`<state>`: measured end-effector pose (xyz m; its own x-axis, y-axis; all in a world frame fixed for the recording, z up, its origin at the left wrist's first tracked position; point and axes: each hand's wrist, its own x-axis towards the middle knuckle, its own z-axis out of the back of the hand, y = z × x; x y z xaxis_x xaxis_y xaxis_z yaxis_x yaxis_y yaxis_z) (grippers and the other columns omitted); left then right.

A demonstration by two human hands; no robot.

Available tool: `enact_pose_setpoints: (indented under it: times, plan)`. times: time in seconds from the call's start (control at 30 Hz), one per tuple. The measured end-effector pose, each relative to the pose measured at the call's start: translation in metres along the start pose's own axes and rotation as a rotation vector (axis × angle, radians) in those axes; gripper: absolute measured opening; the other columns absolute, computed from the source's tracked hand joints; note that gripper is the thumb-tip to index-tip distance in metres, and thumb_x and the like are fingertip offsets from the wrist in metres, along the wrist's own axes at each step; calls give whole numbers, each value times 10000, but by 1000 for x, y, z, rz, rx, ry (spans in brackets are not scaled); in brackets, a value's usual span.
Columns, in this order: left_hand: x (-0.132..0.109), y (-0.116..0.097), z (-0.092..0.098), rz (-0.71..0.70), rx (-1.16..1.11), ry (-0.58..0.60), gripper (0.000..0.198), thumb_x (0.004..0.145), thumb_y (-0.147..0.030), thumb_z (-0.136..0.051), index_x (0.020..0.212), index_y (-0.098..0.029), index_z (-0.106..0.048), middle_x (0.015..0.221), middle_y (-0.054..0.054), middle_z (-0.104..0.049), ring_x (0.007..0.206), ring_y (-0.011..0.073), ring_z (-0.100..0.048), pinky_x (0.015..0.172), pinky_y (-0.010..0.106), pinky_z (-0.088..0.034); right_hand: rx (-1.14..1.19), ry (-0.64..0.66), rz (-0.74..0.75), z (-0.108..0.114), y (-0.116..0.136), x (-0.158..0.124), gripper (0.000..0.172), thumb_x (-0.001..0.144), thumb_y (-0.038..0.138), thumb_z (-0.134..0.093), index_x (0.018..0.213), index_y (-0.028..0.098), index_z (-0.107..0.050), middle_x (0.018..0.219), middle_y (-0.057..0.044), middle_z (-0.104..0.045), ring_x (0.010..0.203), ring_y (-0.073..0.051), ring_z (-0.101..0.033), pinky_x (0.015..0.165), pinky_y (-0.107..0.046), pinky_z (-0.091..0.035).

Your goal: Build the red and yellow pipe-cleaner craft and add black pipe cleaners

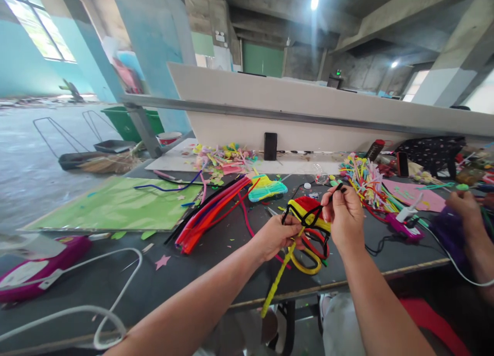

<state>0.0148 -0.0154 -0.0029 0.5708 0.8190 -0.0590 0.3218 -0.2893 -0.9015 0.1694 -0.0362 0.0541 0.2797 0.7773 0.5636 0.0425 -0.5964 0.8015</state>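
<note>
My left hand (pixel 283 236) is closed on a craft piece of black, red and yellow pipe cleaners (pixel 309 210), gripping it at its lower left. A yellow wrapped stem (pixel 276 289) hangs from it past the table edge. My right hand (pixel 345 214) pinches the end of a black pipe cleaner (pixel 317 212) that runs from the piece. Yellow-handled scissors (pixel 312 266) lie just under the hands, partly hidden. Left of the hands is a bundle of red, pink, purple and black pipe cleaners (pixel 212 217), with a yellow and turquoise piece (pixel 267 188) behind it.
A green sheet (pixel 111 201) lies at the left, near a magenta device (pixel 46 266) with a white cable. A black phone (pixel 270 146) leans against the board. Cut pipe cleaners (pixel 365 181) and a magenta power strip (pixel 405 227) are at the right, beside another person's hand (pixel 465 207).
</note>
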Motion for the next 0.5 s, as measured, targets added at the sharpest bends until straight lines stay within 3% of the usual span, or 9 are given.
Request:
enact_pose_setpoints:
  times: [0.17, 0.27, 0.4, 0.5]
  plan:
    - [-1, 0, 0, 47, -41, -11, 288, 692, -346, -731, 741, -116, -565, 699, 40, -606, 526, 94, -548, 617, 326, -538, 21, 40, -15, 2, -2, 3, 150, 884, 365, -499, 909, 224, -541, 690, 45, -543, 407, -36, -384, 373, -166, -296]
    - [0, 1, 1, 34, -78, -37, 284, 676, -318, -748, 733, -115, -559, 679, 31, -595, 515, 88, -537, 600, 314, -541, -72, 128, -44, 1, -2, 0, 227, 872, 367, -514, 1054, 239, -556, 812, 15, -589, 451, -45, -444, 413, -185, -365]
    - [2, 4, 6, 1, -156, -73, 270, 679, -291, -748, 746, -118, -552, 676, 24, -589, 537, 89, -548, 614, 307, -550, -317, 157, -16, 1, -7, -7, 386, 838, 357, -559, 1205, 252, -502, 1004, -33, -609, 545, -80, -512, 485, -224, -440]
    - [2, 3, 9, -23, -206, -115, 272, 671, -276, -755, 737, -125, -539, 642, 8, -574, 522, 90, -547, 611, 305, -551, -616, 121, 133, 1, -12, -12, 283, 841, 328, -553, 1102, 219, -575, 911, -43, -637, 659, -134, -570, 611, -273, -474]
